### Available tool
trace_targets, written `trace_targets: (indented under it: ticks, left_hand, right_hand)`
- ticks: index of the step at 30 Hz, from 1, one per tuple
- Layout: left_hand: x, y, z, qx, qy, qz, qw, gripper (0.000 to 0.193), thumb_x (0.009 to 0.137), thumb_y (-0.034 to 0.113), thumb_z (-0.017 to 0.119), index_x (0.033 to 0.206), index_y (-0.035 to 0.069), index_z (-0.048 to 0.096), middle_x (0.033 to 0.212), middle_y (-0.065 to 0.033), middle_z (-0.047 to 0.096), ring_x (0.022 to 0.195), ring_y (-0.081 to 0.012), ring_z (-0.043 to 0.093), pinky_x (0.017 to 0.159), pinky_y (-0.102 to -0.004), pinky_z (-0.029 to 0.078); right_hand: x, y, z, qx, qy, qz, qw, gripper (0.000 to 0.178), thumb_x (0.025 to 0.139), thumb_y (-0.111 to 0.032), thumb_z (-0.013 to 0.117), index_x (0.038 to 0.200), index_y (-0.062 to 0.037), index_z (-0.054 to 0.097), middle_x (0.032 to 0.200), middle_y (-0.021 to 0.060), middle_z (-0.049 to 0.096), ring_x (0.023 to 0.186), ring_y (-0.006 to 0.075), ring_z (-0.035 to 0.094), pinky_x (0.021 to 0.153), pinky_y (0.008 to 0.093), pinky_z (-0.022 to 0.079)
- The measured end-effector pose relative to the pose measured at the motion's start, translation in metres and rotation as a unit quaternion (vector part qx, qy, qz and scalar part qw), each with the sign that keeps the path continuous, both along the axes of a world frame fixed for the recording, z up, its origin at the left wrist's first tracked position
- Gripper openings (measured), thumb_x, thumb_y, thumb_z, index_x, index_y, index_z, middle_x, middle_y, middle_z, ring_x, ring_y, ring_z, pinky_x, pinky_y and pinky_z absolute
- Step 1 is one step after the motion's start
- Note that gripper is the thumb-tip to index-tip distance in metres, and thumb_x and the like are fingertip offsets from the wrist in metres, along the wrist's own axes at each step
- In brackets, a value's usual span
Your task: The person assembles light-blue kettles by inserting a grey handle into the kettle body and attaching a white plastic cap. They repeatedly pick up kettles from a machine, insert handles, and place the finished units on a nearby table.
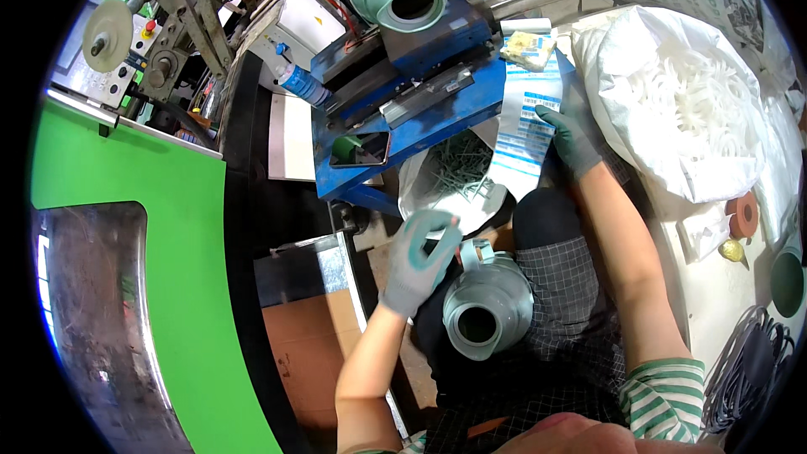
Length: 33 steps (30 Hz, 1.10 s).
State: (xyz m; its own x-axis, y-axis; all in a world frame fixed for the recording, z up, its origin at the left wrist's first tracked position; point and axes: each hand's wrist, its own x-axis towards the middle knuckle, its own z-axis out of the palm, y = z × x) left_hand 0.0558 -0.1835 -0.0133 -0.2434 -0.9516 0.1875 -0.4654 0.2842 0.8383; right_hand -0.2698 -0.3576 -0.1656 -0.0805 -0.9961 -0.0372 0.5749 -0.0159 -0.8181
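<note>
A pale green round metal housing (486,313) rests on the person's lap. The gloved left hand (418,256) hovers half-open beside it, holding nothing. The gloved right hand (570,139) pinches a white-and-blue label strip (525,130) draped off the blue metal tabletop (437,122), beside a green machine panel (168,219).

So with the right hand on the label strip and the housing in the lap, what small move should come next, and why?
Probably peel one label off the strip. The gloved right hand already rests on its lower end, while the left hand steadies the pale green housing on the lap, so it looks ready to take a label. Whether one is already lifted cannot be told.
</note>
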Motion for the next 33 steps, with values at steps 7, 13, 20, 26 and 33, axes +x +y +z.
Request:
trace_targets:
  ticks: [7, 13, 20, 26, 33]
  left_hand:
    - [-0.109, -0.167, -0.017, -0.346, -0.19, -0.067, 0.916, 0.032, 0.095, 0.029, 0.073, 0.119, 0.008, 0.071, 0.124, -0.0155, 0.067, 0.117, -0.0375, 0.064, 0.1, -0.0491, 0.051]
    - [-0.192, -0.237, -0.06, -0.276, -0.349, -0.08, 0.892, 0.026, 0.083, 0.037, 0.075, 0.099, 0.017, 0.077, 0.117, -0.0118, 0.068, 0.118, -0.0334, 0.06, 0.107, -0.0496, 0.045]
    - [-0.155, -0.205, -0.086, -0.243, -0.286, -0.045, 0.926, 0.026, 0.08, 0.033, 0.082, 0.102, 0.018, 0.077, 0.124, -0.0067, 0.065, 0.127, -0.0284, 0.055, 0.114, -0.0482, 0.04]
    - [-0.092, -0.112, -0.04, -0.171, 0.035, -0.062, 0.983, 0.016, 0.089, 0.018, 0.08, 0.098, 0.007, 0.073, 0.107, -0.0098, 0.069, 0.101, -0.03, 0.068, 0.093, -0.0414, 0.055]
    - [0.018, 0.051, -0.106, -0.039, -0.006, 0.127, 0.991, 0.008, 0.097, 0.008, 0.074, 0.103, 0.003, 0.077, 0.09, -0.0071, 0.074, 0.081, -0.0154, 0.071, 0.072, -0.0294, 0.057]
  right_hand:
    - [0.001, -0.038, -0.031, -0.043, 0.042, -0.082, 0.995, 0.042, 0.087, -0.009, 0.084, 0.125, -0.0036, 0.068, 0.106, 0.0057, 0.075, 0.093, 0.0179, 0.071, 0.083, 0.0327, 0.059]
    - [-0.038, -0.057, -0.1, -0.079, 0.039, -0.06, 0.994, 0.033, 0.092, -0.008, 0.079, 0.123, -0.0005, 0.072, 0.116, 0.009, 0.076, 0.093, 0.0185, 0.073, 0.082, 0.032, 0.06]
    - [0.005, 0.011, -0.045, -0.032, -0.088, 0.024, 0.995, 0.033, 0.098, -0.012, 0.074, 0.129, -0.0036, 0.065, 0.118, 0.0051, 0.07, 0.105, 0.0159, 0.068, 0.096, 0.033, 0.054]
    - [-0.044, 0.109, -0.075, -0.047, -0.002, -0.067, 0.997, 0.045, 0.112, -0.017, 0.057, 0.153, -0.002, 0.053, 0.146, 0.011, 0.062, 0.129, 0.0191, 0.062, 0.11, 0.0337, 0.049]
    - [-0.04, 0.3, -0.012, 0.063, 0.083, -0.024, 0.994, 0.038, 0.112, -0.031, 0.057, 0.115, 0.0043, 0.071, 0.085, 0.0083, 0.072, 0.065, 0.0113, 0.061, 0.059, 0.0254, 0.048]
